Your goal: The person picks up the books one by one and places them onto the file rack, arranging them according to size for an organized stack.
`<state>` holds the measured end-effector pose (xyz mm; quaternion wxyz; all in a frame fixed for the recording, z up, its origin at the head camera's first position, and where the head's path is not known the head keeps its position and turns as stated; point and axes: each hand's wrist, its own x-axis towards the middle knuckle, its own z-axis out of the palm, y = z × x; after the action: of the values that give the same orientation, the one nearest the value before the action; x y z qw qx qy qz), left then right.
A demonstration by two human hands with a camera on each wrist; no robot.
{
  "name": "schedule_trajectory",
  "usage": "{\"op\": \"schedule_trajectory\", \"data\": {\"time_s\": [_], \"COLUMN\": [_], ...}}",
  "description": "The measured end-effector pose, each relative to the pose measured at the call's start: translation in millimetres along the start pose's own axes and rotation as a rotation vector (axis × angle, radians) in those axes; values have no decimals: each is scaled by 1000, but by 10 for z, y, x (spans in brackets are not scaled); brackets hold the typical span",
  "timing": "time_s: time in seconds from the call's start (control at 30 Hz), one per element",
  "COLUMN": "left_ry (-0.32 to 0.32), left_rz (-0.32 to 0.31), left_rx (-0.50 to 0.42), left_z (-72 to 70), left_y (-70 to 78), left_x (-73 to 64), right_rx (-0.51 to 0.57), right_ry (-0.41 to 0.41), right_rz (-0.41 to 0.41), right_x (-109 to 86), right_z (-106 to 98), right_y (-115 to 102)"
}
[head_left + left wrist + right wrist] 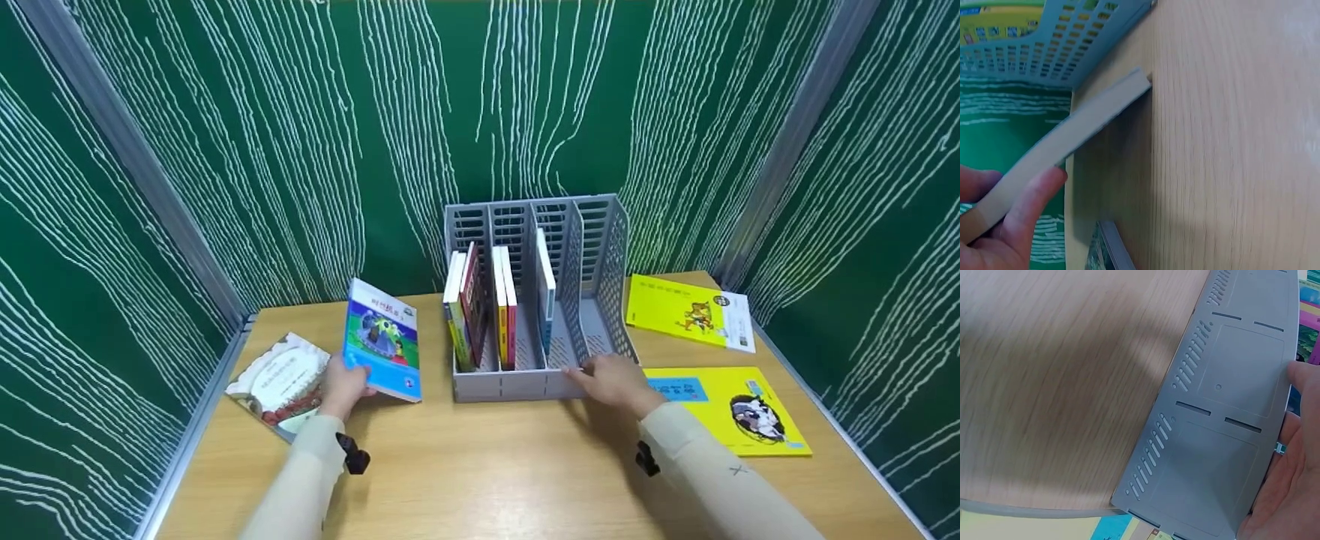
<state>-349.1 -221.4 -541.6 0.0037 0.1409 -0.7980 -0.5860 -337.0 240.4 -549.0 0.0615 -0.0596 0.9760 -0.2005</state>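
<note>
My left hand [345,386] grips a blue book [381,341] by its lower left edge, tilted up, cover toward me. Seen from the left wrist, thumb and fingers pinch the thick page block [1081,121] of that book. A grey four-slot magazine rack [499,386] stands at the table's middle. On its front lip, toward the right, is my right hand [615,382]; in the right wrist view the thumb is at the rim [1292,391] and the fingers curl over behind it. Several books stand upright in the left three slots, among them a white-and-blue book [546,289]; the rightmost slot holds none.
Left of the blue book, a pale book with a floral cover [289,382] lies flat, partly under my left hand. On the right lie a yellow-and-white book [667,304] and a larger yellow book [724,431]. Green walls with white lines enclose the wooden table [487,480].
</note>
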Motion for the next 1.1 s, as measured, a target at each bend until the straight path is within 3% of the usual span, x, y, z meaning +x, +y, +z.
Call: {"op": "schedule_trajectory", "data": {"time_s": [0.37, 0.57, 0.77, 1.1], "left_ry": [84, 122, 133, 168], "left_rz": [112, 139, 166, 331], "left_rx": [106, 208, 243, 300], "left_z": [51, 4, -13, 9], "left_y": [22, 97, 188, 404], "left_x": [-105, -185, -261, -409], "right_rx": [69, 116, 234, 390], "right_ry": [7, 103, 165, 309], "right_rz": [-44, -79, -38, -95], "right_x": [-28, -68, -118, -162], "right_z": [-113, -224, -373, -607], "right_y": [2, -43, -126, -341]}}
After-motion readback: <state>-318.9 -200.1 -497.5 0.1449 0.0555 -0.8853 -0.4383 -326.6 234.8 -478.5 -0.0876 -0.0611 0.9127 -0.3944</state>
